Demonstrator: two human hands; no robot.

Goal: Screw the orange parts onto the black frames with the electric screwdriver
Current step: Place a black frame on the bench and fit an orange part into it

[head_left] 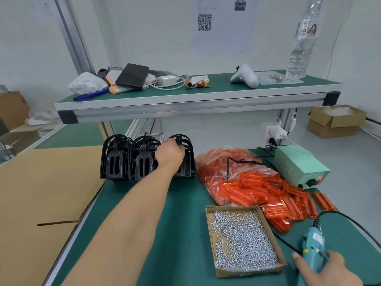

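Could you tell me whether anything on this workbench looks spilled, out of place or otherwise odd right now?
Mostly tidy. The orange parts have spilled out of their plastic bag into a loose heap on the green mat, some lying beside the screw tray. A black cable also trails over the bag.

Bright, even overhead light, soft short shadows beneath the upper shelf [198, 100], glare on the orange parts [247, 182] in their plastic bag, wide-angle bowing of the shelf edge and frame posts, mild softness toward corners, centre sharp, colours slightly washed.
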